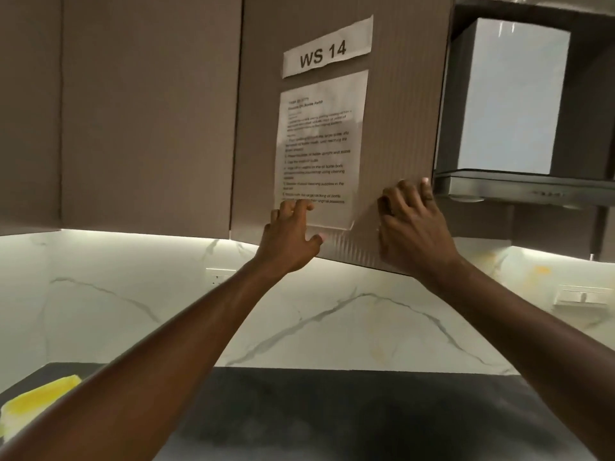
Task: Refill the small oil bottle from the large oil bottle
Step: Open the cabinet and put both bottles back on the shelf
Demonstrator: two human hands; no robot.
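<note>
Neither oil bottle is in view. Both my arms reach up to a brown wall cabinet door (399, 111). My left hand (289, 237) lies with straight fingers against the door's lower part, touching the bottom of a printed instruction sheet (319, 144) taped there. My right hand (412, 224) is at the door's lower right corner, fingers curled over its right edge. The door's bottom edge stands tilted out from the neighbouring doors.
A paper label reading "WS 14" (327, 46) is above the sheet. A range hood (512, 104) hangs to the right. Below are a white marble backsplash (332, 311), a dark countertop (366, 417) and a yellow cloth (36, 404) at the lower left.
</note>
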